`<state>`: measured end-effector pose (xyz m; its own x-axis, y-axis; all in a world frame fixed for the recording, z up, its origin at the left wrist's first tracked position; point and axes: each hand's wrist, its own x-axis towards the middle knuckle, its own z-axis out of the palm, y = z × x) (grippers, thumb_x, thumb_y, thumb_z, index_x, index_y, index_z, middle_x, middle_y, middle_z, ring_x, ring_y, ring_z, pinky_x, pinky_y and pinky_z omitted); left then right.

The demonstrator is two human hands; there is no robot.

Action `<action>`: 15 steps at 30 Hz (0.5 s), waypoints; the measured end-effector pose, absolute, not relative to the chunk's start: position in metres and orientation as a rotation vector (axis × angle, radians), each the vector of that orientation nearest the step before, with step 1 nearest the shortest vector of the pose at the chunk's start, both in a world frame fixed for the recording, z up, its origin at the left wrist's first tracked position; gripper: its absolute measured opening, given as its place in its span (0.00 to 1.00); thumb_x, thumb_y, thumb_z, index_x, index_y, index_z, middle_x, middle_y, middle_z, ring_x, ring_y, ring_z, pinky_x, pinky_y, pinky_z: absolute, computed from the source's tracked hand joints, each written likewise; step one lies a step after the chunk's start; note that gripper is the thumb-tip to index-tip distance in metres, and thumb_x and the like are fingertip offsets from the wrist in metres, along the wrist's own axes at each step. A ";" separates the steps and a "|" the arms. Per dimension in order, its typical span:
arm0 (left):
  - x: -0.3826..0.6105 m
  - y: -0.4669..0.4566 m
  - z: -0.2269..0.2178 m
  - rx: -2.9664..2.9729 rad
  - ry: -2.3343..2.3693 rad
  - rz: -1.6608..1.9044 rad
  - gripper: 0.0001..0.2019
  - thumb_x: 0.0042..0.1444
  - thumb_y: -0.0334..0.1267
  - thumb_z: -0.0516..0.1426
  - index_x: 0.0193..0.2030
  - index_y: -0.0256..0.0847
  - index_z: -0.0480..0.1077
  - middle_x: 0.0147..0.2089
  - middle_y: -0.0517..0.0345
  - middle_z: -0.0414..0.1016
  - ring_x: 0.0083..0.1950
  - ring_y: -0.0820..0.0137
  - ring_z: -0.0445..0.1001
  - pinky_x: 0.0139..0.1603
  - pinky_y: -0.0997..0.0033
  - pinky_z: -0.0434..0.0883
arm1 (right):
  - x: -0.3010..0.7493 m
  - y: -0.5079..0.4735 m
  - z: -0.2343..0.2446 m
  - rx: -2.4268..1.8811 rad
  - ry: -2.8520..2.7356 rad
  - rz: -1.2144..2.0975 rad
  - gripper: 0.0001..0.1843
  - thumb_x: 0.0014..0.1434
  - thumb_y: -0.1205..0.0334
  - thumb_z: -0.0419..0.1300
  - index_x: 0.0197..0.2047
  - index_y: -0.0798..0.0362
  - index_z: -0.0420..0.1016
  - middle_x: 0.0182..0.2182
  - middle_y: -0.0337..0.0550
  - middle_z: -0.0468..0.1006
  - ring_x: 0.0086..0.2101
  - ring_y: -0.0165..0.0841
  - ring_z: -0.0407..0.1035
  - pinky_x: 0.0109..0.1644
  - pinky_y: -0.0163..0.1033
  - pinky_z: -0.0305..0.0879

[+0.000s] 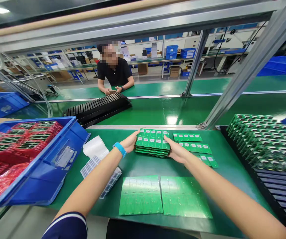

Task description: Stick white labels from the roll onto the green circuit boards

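Between my two hands is a stack of green circuit boards [152, 143], with small white labels in rows on the top board. My left hand [131, 141], a blue band at its wrist, grips the stack's left edge. On the opposite edge, my right hand [175, 149] is closed with its thumb on top. Strips of labelled green boards [195, 146] lie just right of the stack, partly behind my right hand. Nearer me, two larger green board panels [141, 196] lie flat side by side. Sheets of white labels [93, 166] rest by my left forearm.
A blue bin [65, 159] with boards in red wrap stands at left. Many boards stand upright in a black rack [247, 172] at right. Another black rack [100, 108] lies beyond the metal rail. A person [114, 73] leans on the far bench, holding a phone. Metal posts [242, 69] cross the view.
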<state>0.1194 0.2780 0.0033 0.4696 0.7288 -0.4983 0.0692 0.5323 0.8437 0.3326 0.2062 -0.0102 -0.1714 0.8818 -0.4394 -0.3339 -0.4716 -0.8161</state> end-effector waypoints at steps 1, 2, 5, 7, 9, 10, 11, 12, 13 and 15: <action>0.116 0.279 0.003 0.939 1.045 0.466 0.29 0.46 0.60 0.56 0.46 0.38 0.71 0.44 0.49 0.78 0.49 0.58 0.73 0.51 0.60 0.66 | 0.335 0.209 -0.010 -1.227 -0.682 1.803 0.17 0.56 0.48 0.56 0.43 0.52 0.72 0.37 0.46 0.79 0.38 0.36 0.73 0.44 0.48 0.68; 0.113 0.281 0.002 0.938 1.072 0.444 0.28 0.45 0.58 0.59 0.45 0.38 0.71 0.44 0.49 0.78 0.49 0.58 0.73 0.51 0.60 0.66 | 0.338 0.212 -0.010 -1.251 -0.658 1.819 0.15 0.56 0.52 0.58 0.42 0.53 0.71 0.36 0.46 0.79 0.36 0.36 0.73 0.42 0.47 0.69; 0.110 0.281 -0.003 0.948 1.128 0.395 0.26 0.39 0.50 0.65 0.43 0.37 0.72 0.41 0.46 0.78 0.47 0.57 0.74 0.50 0.59 0.67 | 0.342 0.221 -0.011 -1.297 -0.622 1.837 0.13 0.59 0.57 0.57 0.44 0.56 0.70 0.39 0.45 0.75 0.36 0.33 0.71 0.41 0.44 0.69; 0.115 0.274 -0.004 0.971 1.138 0.408 0.25 0.38 0.48 0.66 0.42 0.36 0.73 0.38 0.46 0.78 0.46 0.57 0.74 0.48 0.59 0.68 | 0.344 0.224 -0.012 -1.297 -0.631 1.831 0.15 0.60 0.57 0.55 0.48 0.57 0.67 0.44 0.46 0.72 0.39 0.33 0.70 0.42 0.44 0.69; 0.125 0.261 -0.002 1.008 1.120 0.469 0.24 0.39 0.47 0.65 0.43 0.37 0.72 0.39 0.47 0.78 0.46 0.57 0.74 0.47 0.59 0.69 | 0.348 0.222 -0.012 -1.274 -0.659 1.795 0.16 0.61 0.57 0.54 0.50 0.56 0.66 0.46 0.46 0.70 0.41 0.34 0.69 0.42 0.45 0.69; 0.131 0.254 0.001 1.033 1.102 0.517 0.25 0.40 0.47 0.65 0.45 0.37 0.71 0.40 0.47 0.78 0.47 0.57 0.74 0.48 0.59 0.69 | 0.352 0.219 -0.011 -1.257 -0.678 1.764 0.15 0.61 0.58 0.54 0.49 0.56 0.67 0.45 0.46 0.71 0.40 0.33 0.69 0.42 0.44 0.69; 0.139 0.245 0.003 1.062 1.079 0.577 0.26 0.41 0.46 0.65 0.47 0.37 0.70 0.44 0.47 0.77 0.48 0.57 0.73 0.49 0.59 0.69 | 0.358 0.215 -0.009 -1.234 -0.699 1.726 0.14 0.60 0.59 0.56 0.47 0.57 0.68 0.43 0.45 0.72 0.39 0.33 0.69 0.41 0.43 0.69; 0.146 0.237 0.007 1.092 1.053 0.648 0.28 0.41 0.45 0.64 0.50 0.38 0.68 0.48 0.47 0.75 0.51 0.58 0.72 0.51 0.60 0.68 | 0.364 0.209 -0.007 -1.206 -0.719 1.684 0.13 0.57 0.60 0.59 0.45 0.57 0.69 0.41 0.44 0.73 0.37 0.32 0.70 0.41 0.41 0.69; 0.154 0.230 0.010 1.121 1.026 0.723 0.30 0.42 0.44 0.64 0.53 0.39 0.64 0.52 0.48 0.72 0.54 0.59 0.70 0.53 0.62 0.67 | 0.372 0.202 -0.005 -1.176 -0.739 1.638 0.13 0.53 0.62 0.62 0.43 0.57 0.70 0.39 0.43 0.75 0.36 0.32 0.71 0.40 0.40 0.69; 0.171 0.218 0.017 1.161 0.988 0.851 0.37 0.42 0.42 0.65 0.59 0.42 0.56 0.59 0.50 0.65 0.59 0.61 0.65 0.58 0.63 0.62 | 0.387 0.188 -0.001 -1.117 -0.768 1.544 0.18 0.43 0.66 0.67 0.40 0.54 0.72 0.38 0.42 0.77 0.36 0.33 0.72 0.41 0.38 0.68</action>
